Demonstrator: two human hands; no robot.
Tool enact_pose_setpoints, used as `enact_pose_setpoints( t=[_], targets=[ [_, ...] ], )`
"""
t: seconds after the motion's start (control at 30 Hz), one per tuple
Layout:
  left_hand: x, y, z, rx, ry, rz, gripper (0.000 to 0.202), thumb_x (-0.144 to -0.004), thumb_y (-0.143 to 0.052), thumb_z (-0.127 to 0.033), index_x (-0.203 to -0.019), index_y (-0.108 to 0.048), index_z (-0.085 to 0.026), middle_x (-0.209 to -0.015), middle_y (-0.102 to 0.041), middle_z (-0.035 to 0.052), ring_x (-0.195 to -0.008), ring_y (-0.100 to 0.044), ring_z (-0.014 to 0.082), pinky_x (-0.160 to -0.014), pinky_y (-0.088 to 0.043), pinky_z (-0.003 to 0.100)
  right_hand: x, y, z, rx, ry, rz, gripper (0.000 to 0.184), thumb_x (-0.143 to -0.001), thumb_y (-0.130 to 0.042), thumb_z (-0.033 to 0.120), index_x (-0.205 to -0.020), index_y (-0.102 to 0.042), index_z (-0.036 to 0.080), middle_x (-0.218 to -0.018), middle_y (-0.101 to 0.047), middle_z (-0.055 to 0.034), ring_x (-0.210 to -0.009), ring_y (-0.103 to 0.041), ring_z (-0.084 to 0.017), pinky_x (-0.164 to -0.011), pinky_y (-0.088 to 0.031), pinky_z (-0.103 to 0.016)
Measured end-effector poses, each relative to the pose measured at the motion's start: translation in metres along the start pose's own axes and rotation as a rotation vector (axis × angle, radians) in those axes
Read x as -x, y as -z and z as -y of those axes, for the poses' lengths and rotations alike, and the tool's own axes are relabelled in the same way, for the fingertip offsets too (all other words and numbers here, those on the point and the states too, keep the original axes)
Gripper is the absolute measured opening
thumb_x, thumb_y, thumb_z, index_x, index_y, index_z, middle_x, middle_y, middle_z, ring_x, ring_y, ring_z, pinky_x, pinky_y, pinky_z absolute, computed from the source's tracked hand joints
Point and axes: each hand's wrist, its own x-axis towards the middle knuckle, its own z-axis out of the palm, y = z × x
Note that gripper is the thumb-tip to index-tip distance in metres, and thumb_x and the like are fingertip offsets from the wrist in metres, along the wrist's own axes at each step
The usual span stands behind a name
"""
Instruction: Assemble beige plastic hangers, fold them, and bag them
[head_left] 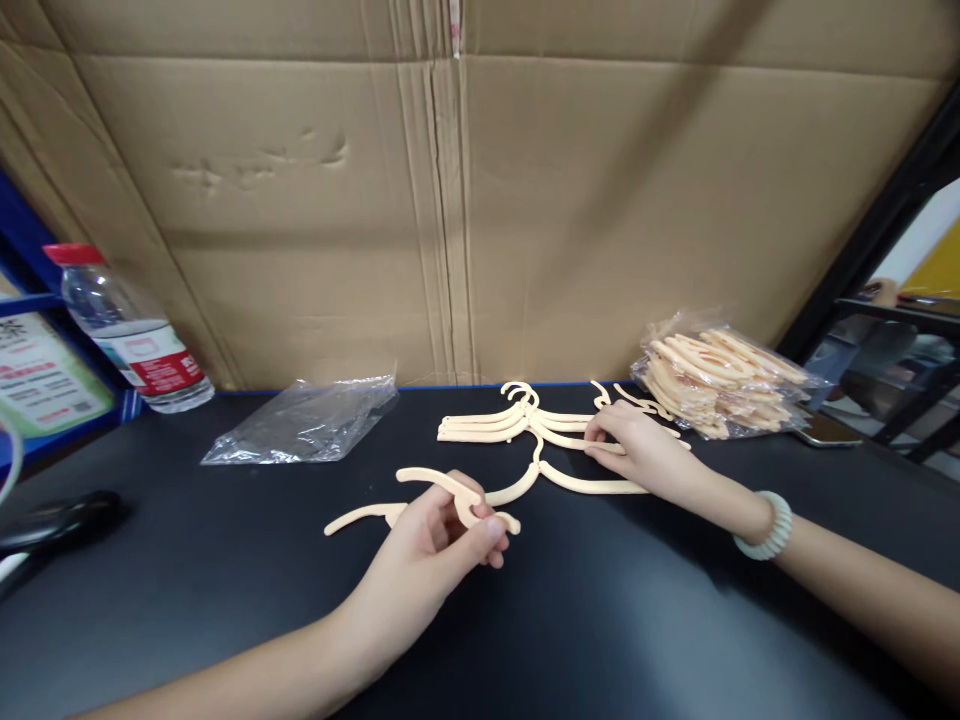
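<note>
My left hand [435, 545] pinches a small cream plastic hanger [431, 483] just above the black table, thumb and fingers closed around its middle. My right hand [637, 445], a pale bracelet on its wrist, rests with its fingers closed on the right arm of a hanger in a loose stack of cream hangers [499, 420] lying flat by the table's back edge. One more hanger [570, 480] lies alone just in front of that stack, under my right hand.
A clear bag packed with more hangers [720, 380] sits at the back right. An empty clear bag [304, 425] lies at the back left, next to a water bottle [131, 335]. A cardboard wall [465, 200] stands behind the black table [600, 620]. A dark object [56, 520] lies far left.
</note>
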Motion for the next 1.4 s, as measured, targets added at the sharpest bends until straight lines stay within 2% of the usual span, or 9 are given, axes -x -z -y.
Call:
enact_pose_setpoints(
  t=[0.2,0.23,0.37,0.47,0.57,0.63,1.03,1.23,1.4],
  targets=[
    [0.001,0.002,-0.008,-0.093,-0.069,-0.104,0.018,-0.081,-0.071,-0.032,-0.074,-0.064,-0.018,-0.083,-0.058,-0.0008,-0.068,-0.051,0.0096,-0.066,-0.043,0.022,0.0,0.015,0.003,-0.206,-0.079,0.008,0.007,-0.086,-0.051,0.015,-0.081,-0.05,0.02,-0.075,-0.059,-0.0007,-0.067,-0.056,-0.016,-0.063,-0.044,-0.028],
    [0.0,0.004,-0.011,-0.094,-0.083,-0.138,0.016,-0.081,-0.072,-0.032,-0.075,-0.066,-0.018,-0.084,-0.059,-0.0005,-0.069,-0.05,0.0098,-0.067,-0.042,0.021,-0.001,0.02,0.003,-0.255,-0.076,0.007,0.004,-0.087,-0.05,0.017,-0.087,-0.051,0.02,-0.076,-0.06,-0.0008,-0.068,-0.057,-0.017,-0.064,-0.044,-0.029],
    [-0.004,0.012,-0.021,-0.004,-0.092,-0.25,0.017,-0.075,-0.078,-0.033,-0.081,-0.068,-0.019,-0.085,-0.058,-0.001,-0.075,-0.049,0.0104,-0.069,-0.042,0.02,-0.004,0.042,0.002,-0.381,-0.029,0.033,0.03,-0.093,-0.047,0.027,-0.122,-0.05,0.021,-0.086,-0.063,-0.0037,-0.079,-0.06,-0.02,-0.073,-0.047,-0.033],
    [-0.008,0.019,-0.027,0.079,-0.072,-0.262,0.021,-0.074,-0.079,-0.035,-0.084,-0.068,-0.02,-0.078,-0.055,-0.0023,-0.074,-0.047,0.0099,-0.07,-0.042,0.018,-0.004,0.057,0.002,-0.346,-0.013,0.031,0.025,-0.097,-0.043,0.036,-0.107,-0.06,0.02,-0.084,-0.063,-0.0047,-0.077,-0.058,-0.02,-0.067,-0.046,-0.031],
    [-0.012,0.024,-0.03,0.167,-0.096,-0.259,0.024,-0.071,-0.082,-0.033,-0.079,-0.066,-0.018,-0.077,-0.054,-0.0026,-0.073,-0.047,0.0092,-0.072,-0.043,0.019,-0.003,0.064,0.005,-0.303,0.003,-0.005,0.032,-0.099,-0.041,0.041,-0.08,-0.058,0.02,-0.069,-0.056,-0.0015,-0.063,-0.051,-0.016,-0.056,-0.039,-0.028],
    [-0.015,0.026,-0.031,0.222,-0.105,-0.248,0.024,-0.071,-0.082,-0.032,-0.077,-0.064,-0.017,-0.078,-0.053,-0.0024,-0.073,-0.047,0.0092,-0.072,-0.044,0.02,-0.002,0.065,0.008,-0.298,0.02,-0.024,0.037,-0.099,-0.041,0.042,-0.073,-0.055,0.02,-0.065,-0.053,-0.0007,-0.06,-0.049,-0.015,-0.055,-0.037,-0.027],
    [-0.009,0.023,-0.036,0.311,0.003,-0.056,0.016,-0.083,-0.072,-0.03,-0.083,-0.06,-0.019,-0.11,-0.06,0.0046,-0.097,-0.057,0.0172,-0.089,-0.048,0.032,0.002,0.062,0.009,-0.281,0.081,-0.043,0.034,-0.098,-0.045,0.041,-0.081,-0.064,0.019,-0.07,-0.062,-0.0031,-0.063,-0.054,-0.017,-0.057,-0.04,-0.028],
    [-0.01,0.022,-0.032,0.375,0.0,0.045,0.014,-0.082,-0.072,-0.025,-0.083,-0.061,-0.017,-0.098,-0.063,0.004,-0.083,-0.062,0.0148,-0.088,-0.049,0.031,0.002,0.061,0.01,-0.271,0.113,-0.05,0.03,-0.099,-0.044,0.036,-0.088,-0.066,0.019,-0.07,-0.062,-0.0026,-0.062,-0.054,-0.016,-0.059,-0.04,-0.028],
    [-0.009,0.021,-0.032,0.374,0.036,0.024,0.01,-0.084,-0.069,-0.02,-0.082,-0.062,-0.016,-0.089,-0.064,0.003,-0.075,-0.061,0.0118,-0.082,-0.051,0.027,0.002,0.06,0.01,-0.247,0.119,-0.073,0.029,-0.098,-0.045,0.035,-0.083,-0.065,0.019,-0.069,-0.063,-0.0032,-0.06,-0.053,-0.016,-0.058,-0.041,-0.029]
  ],
)
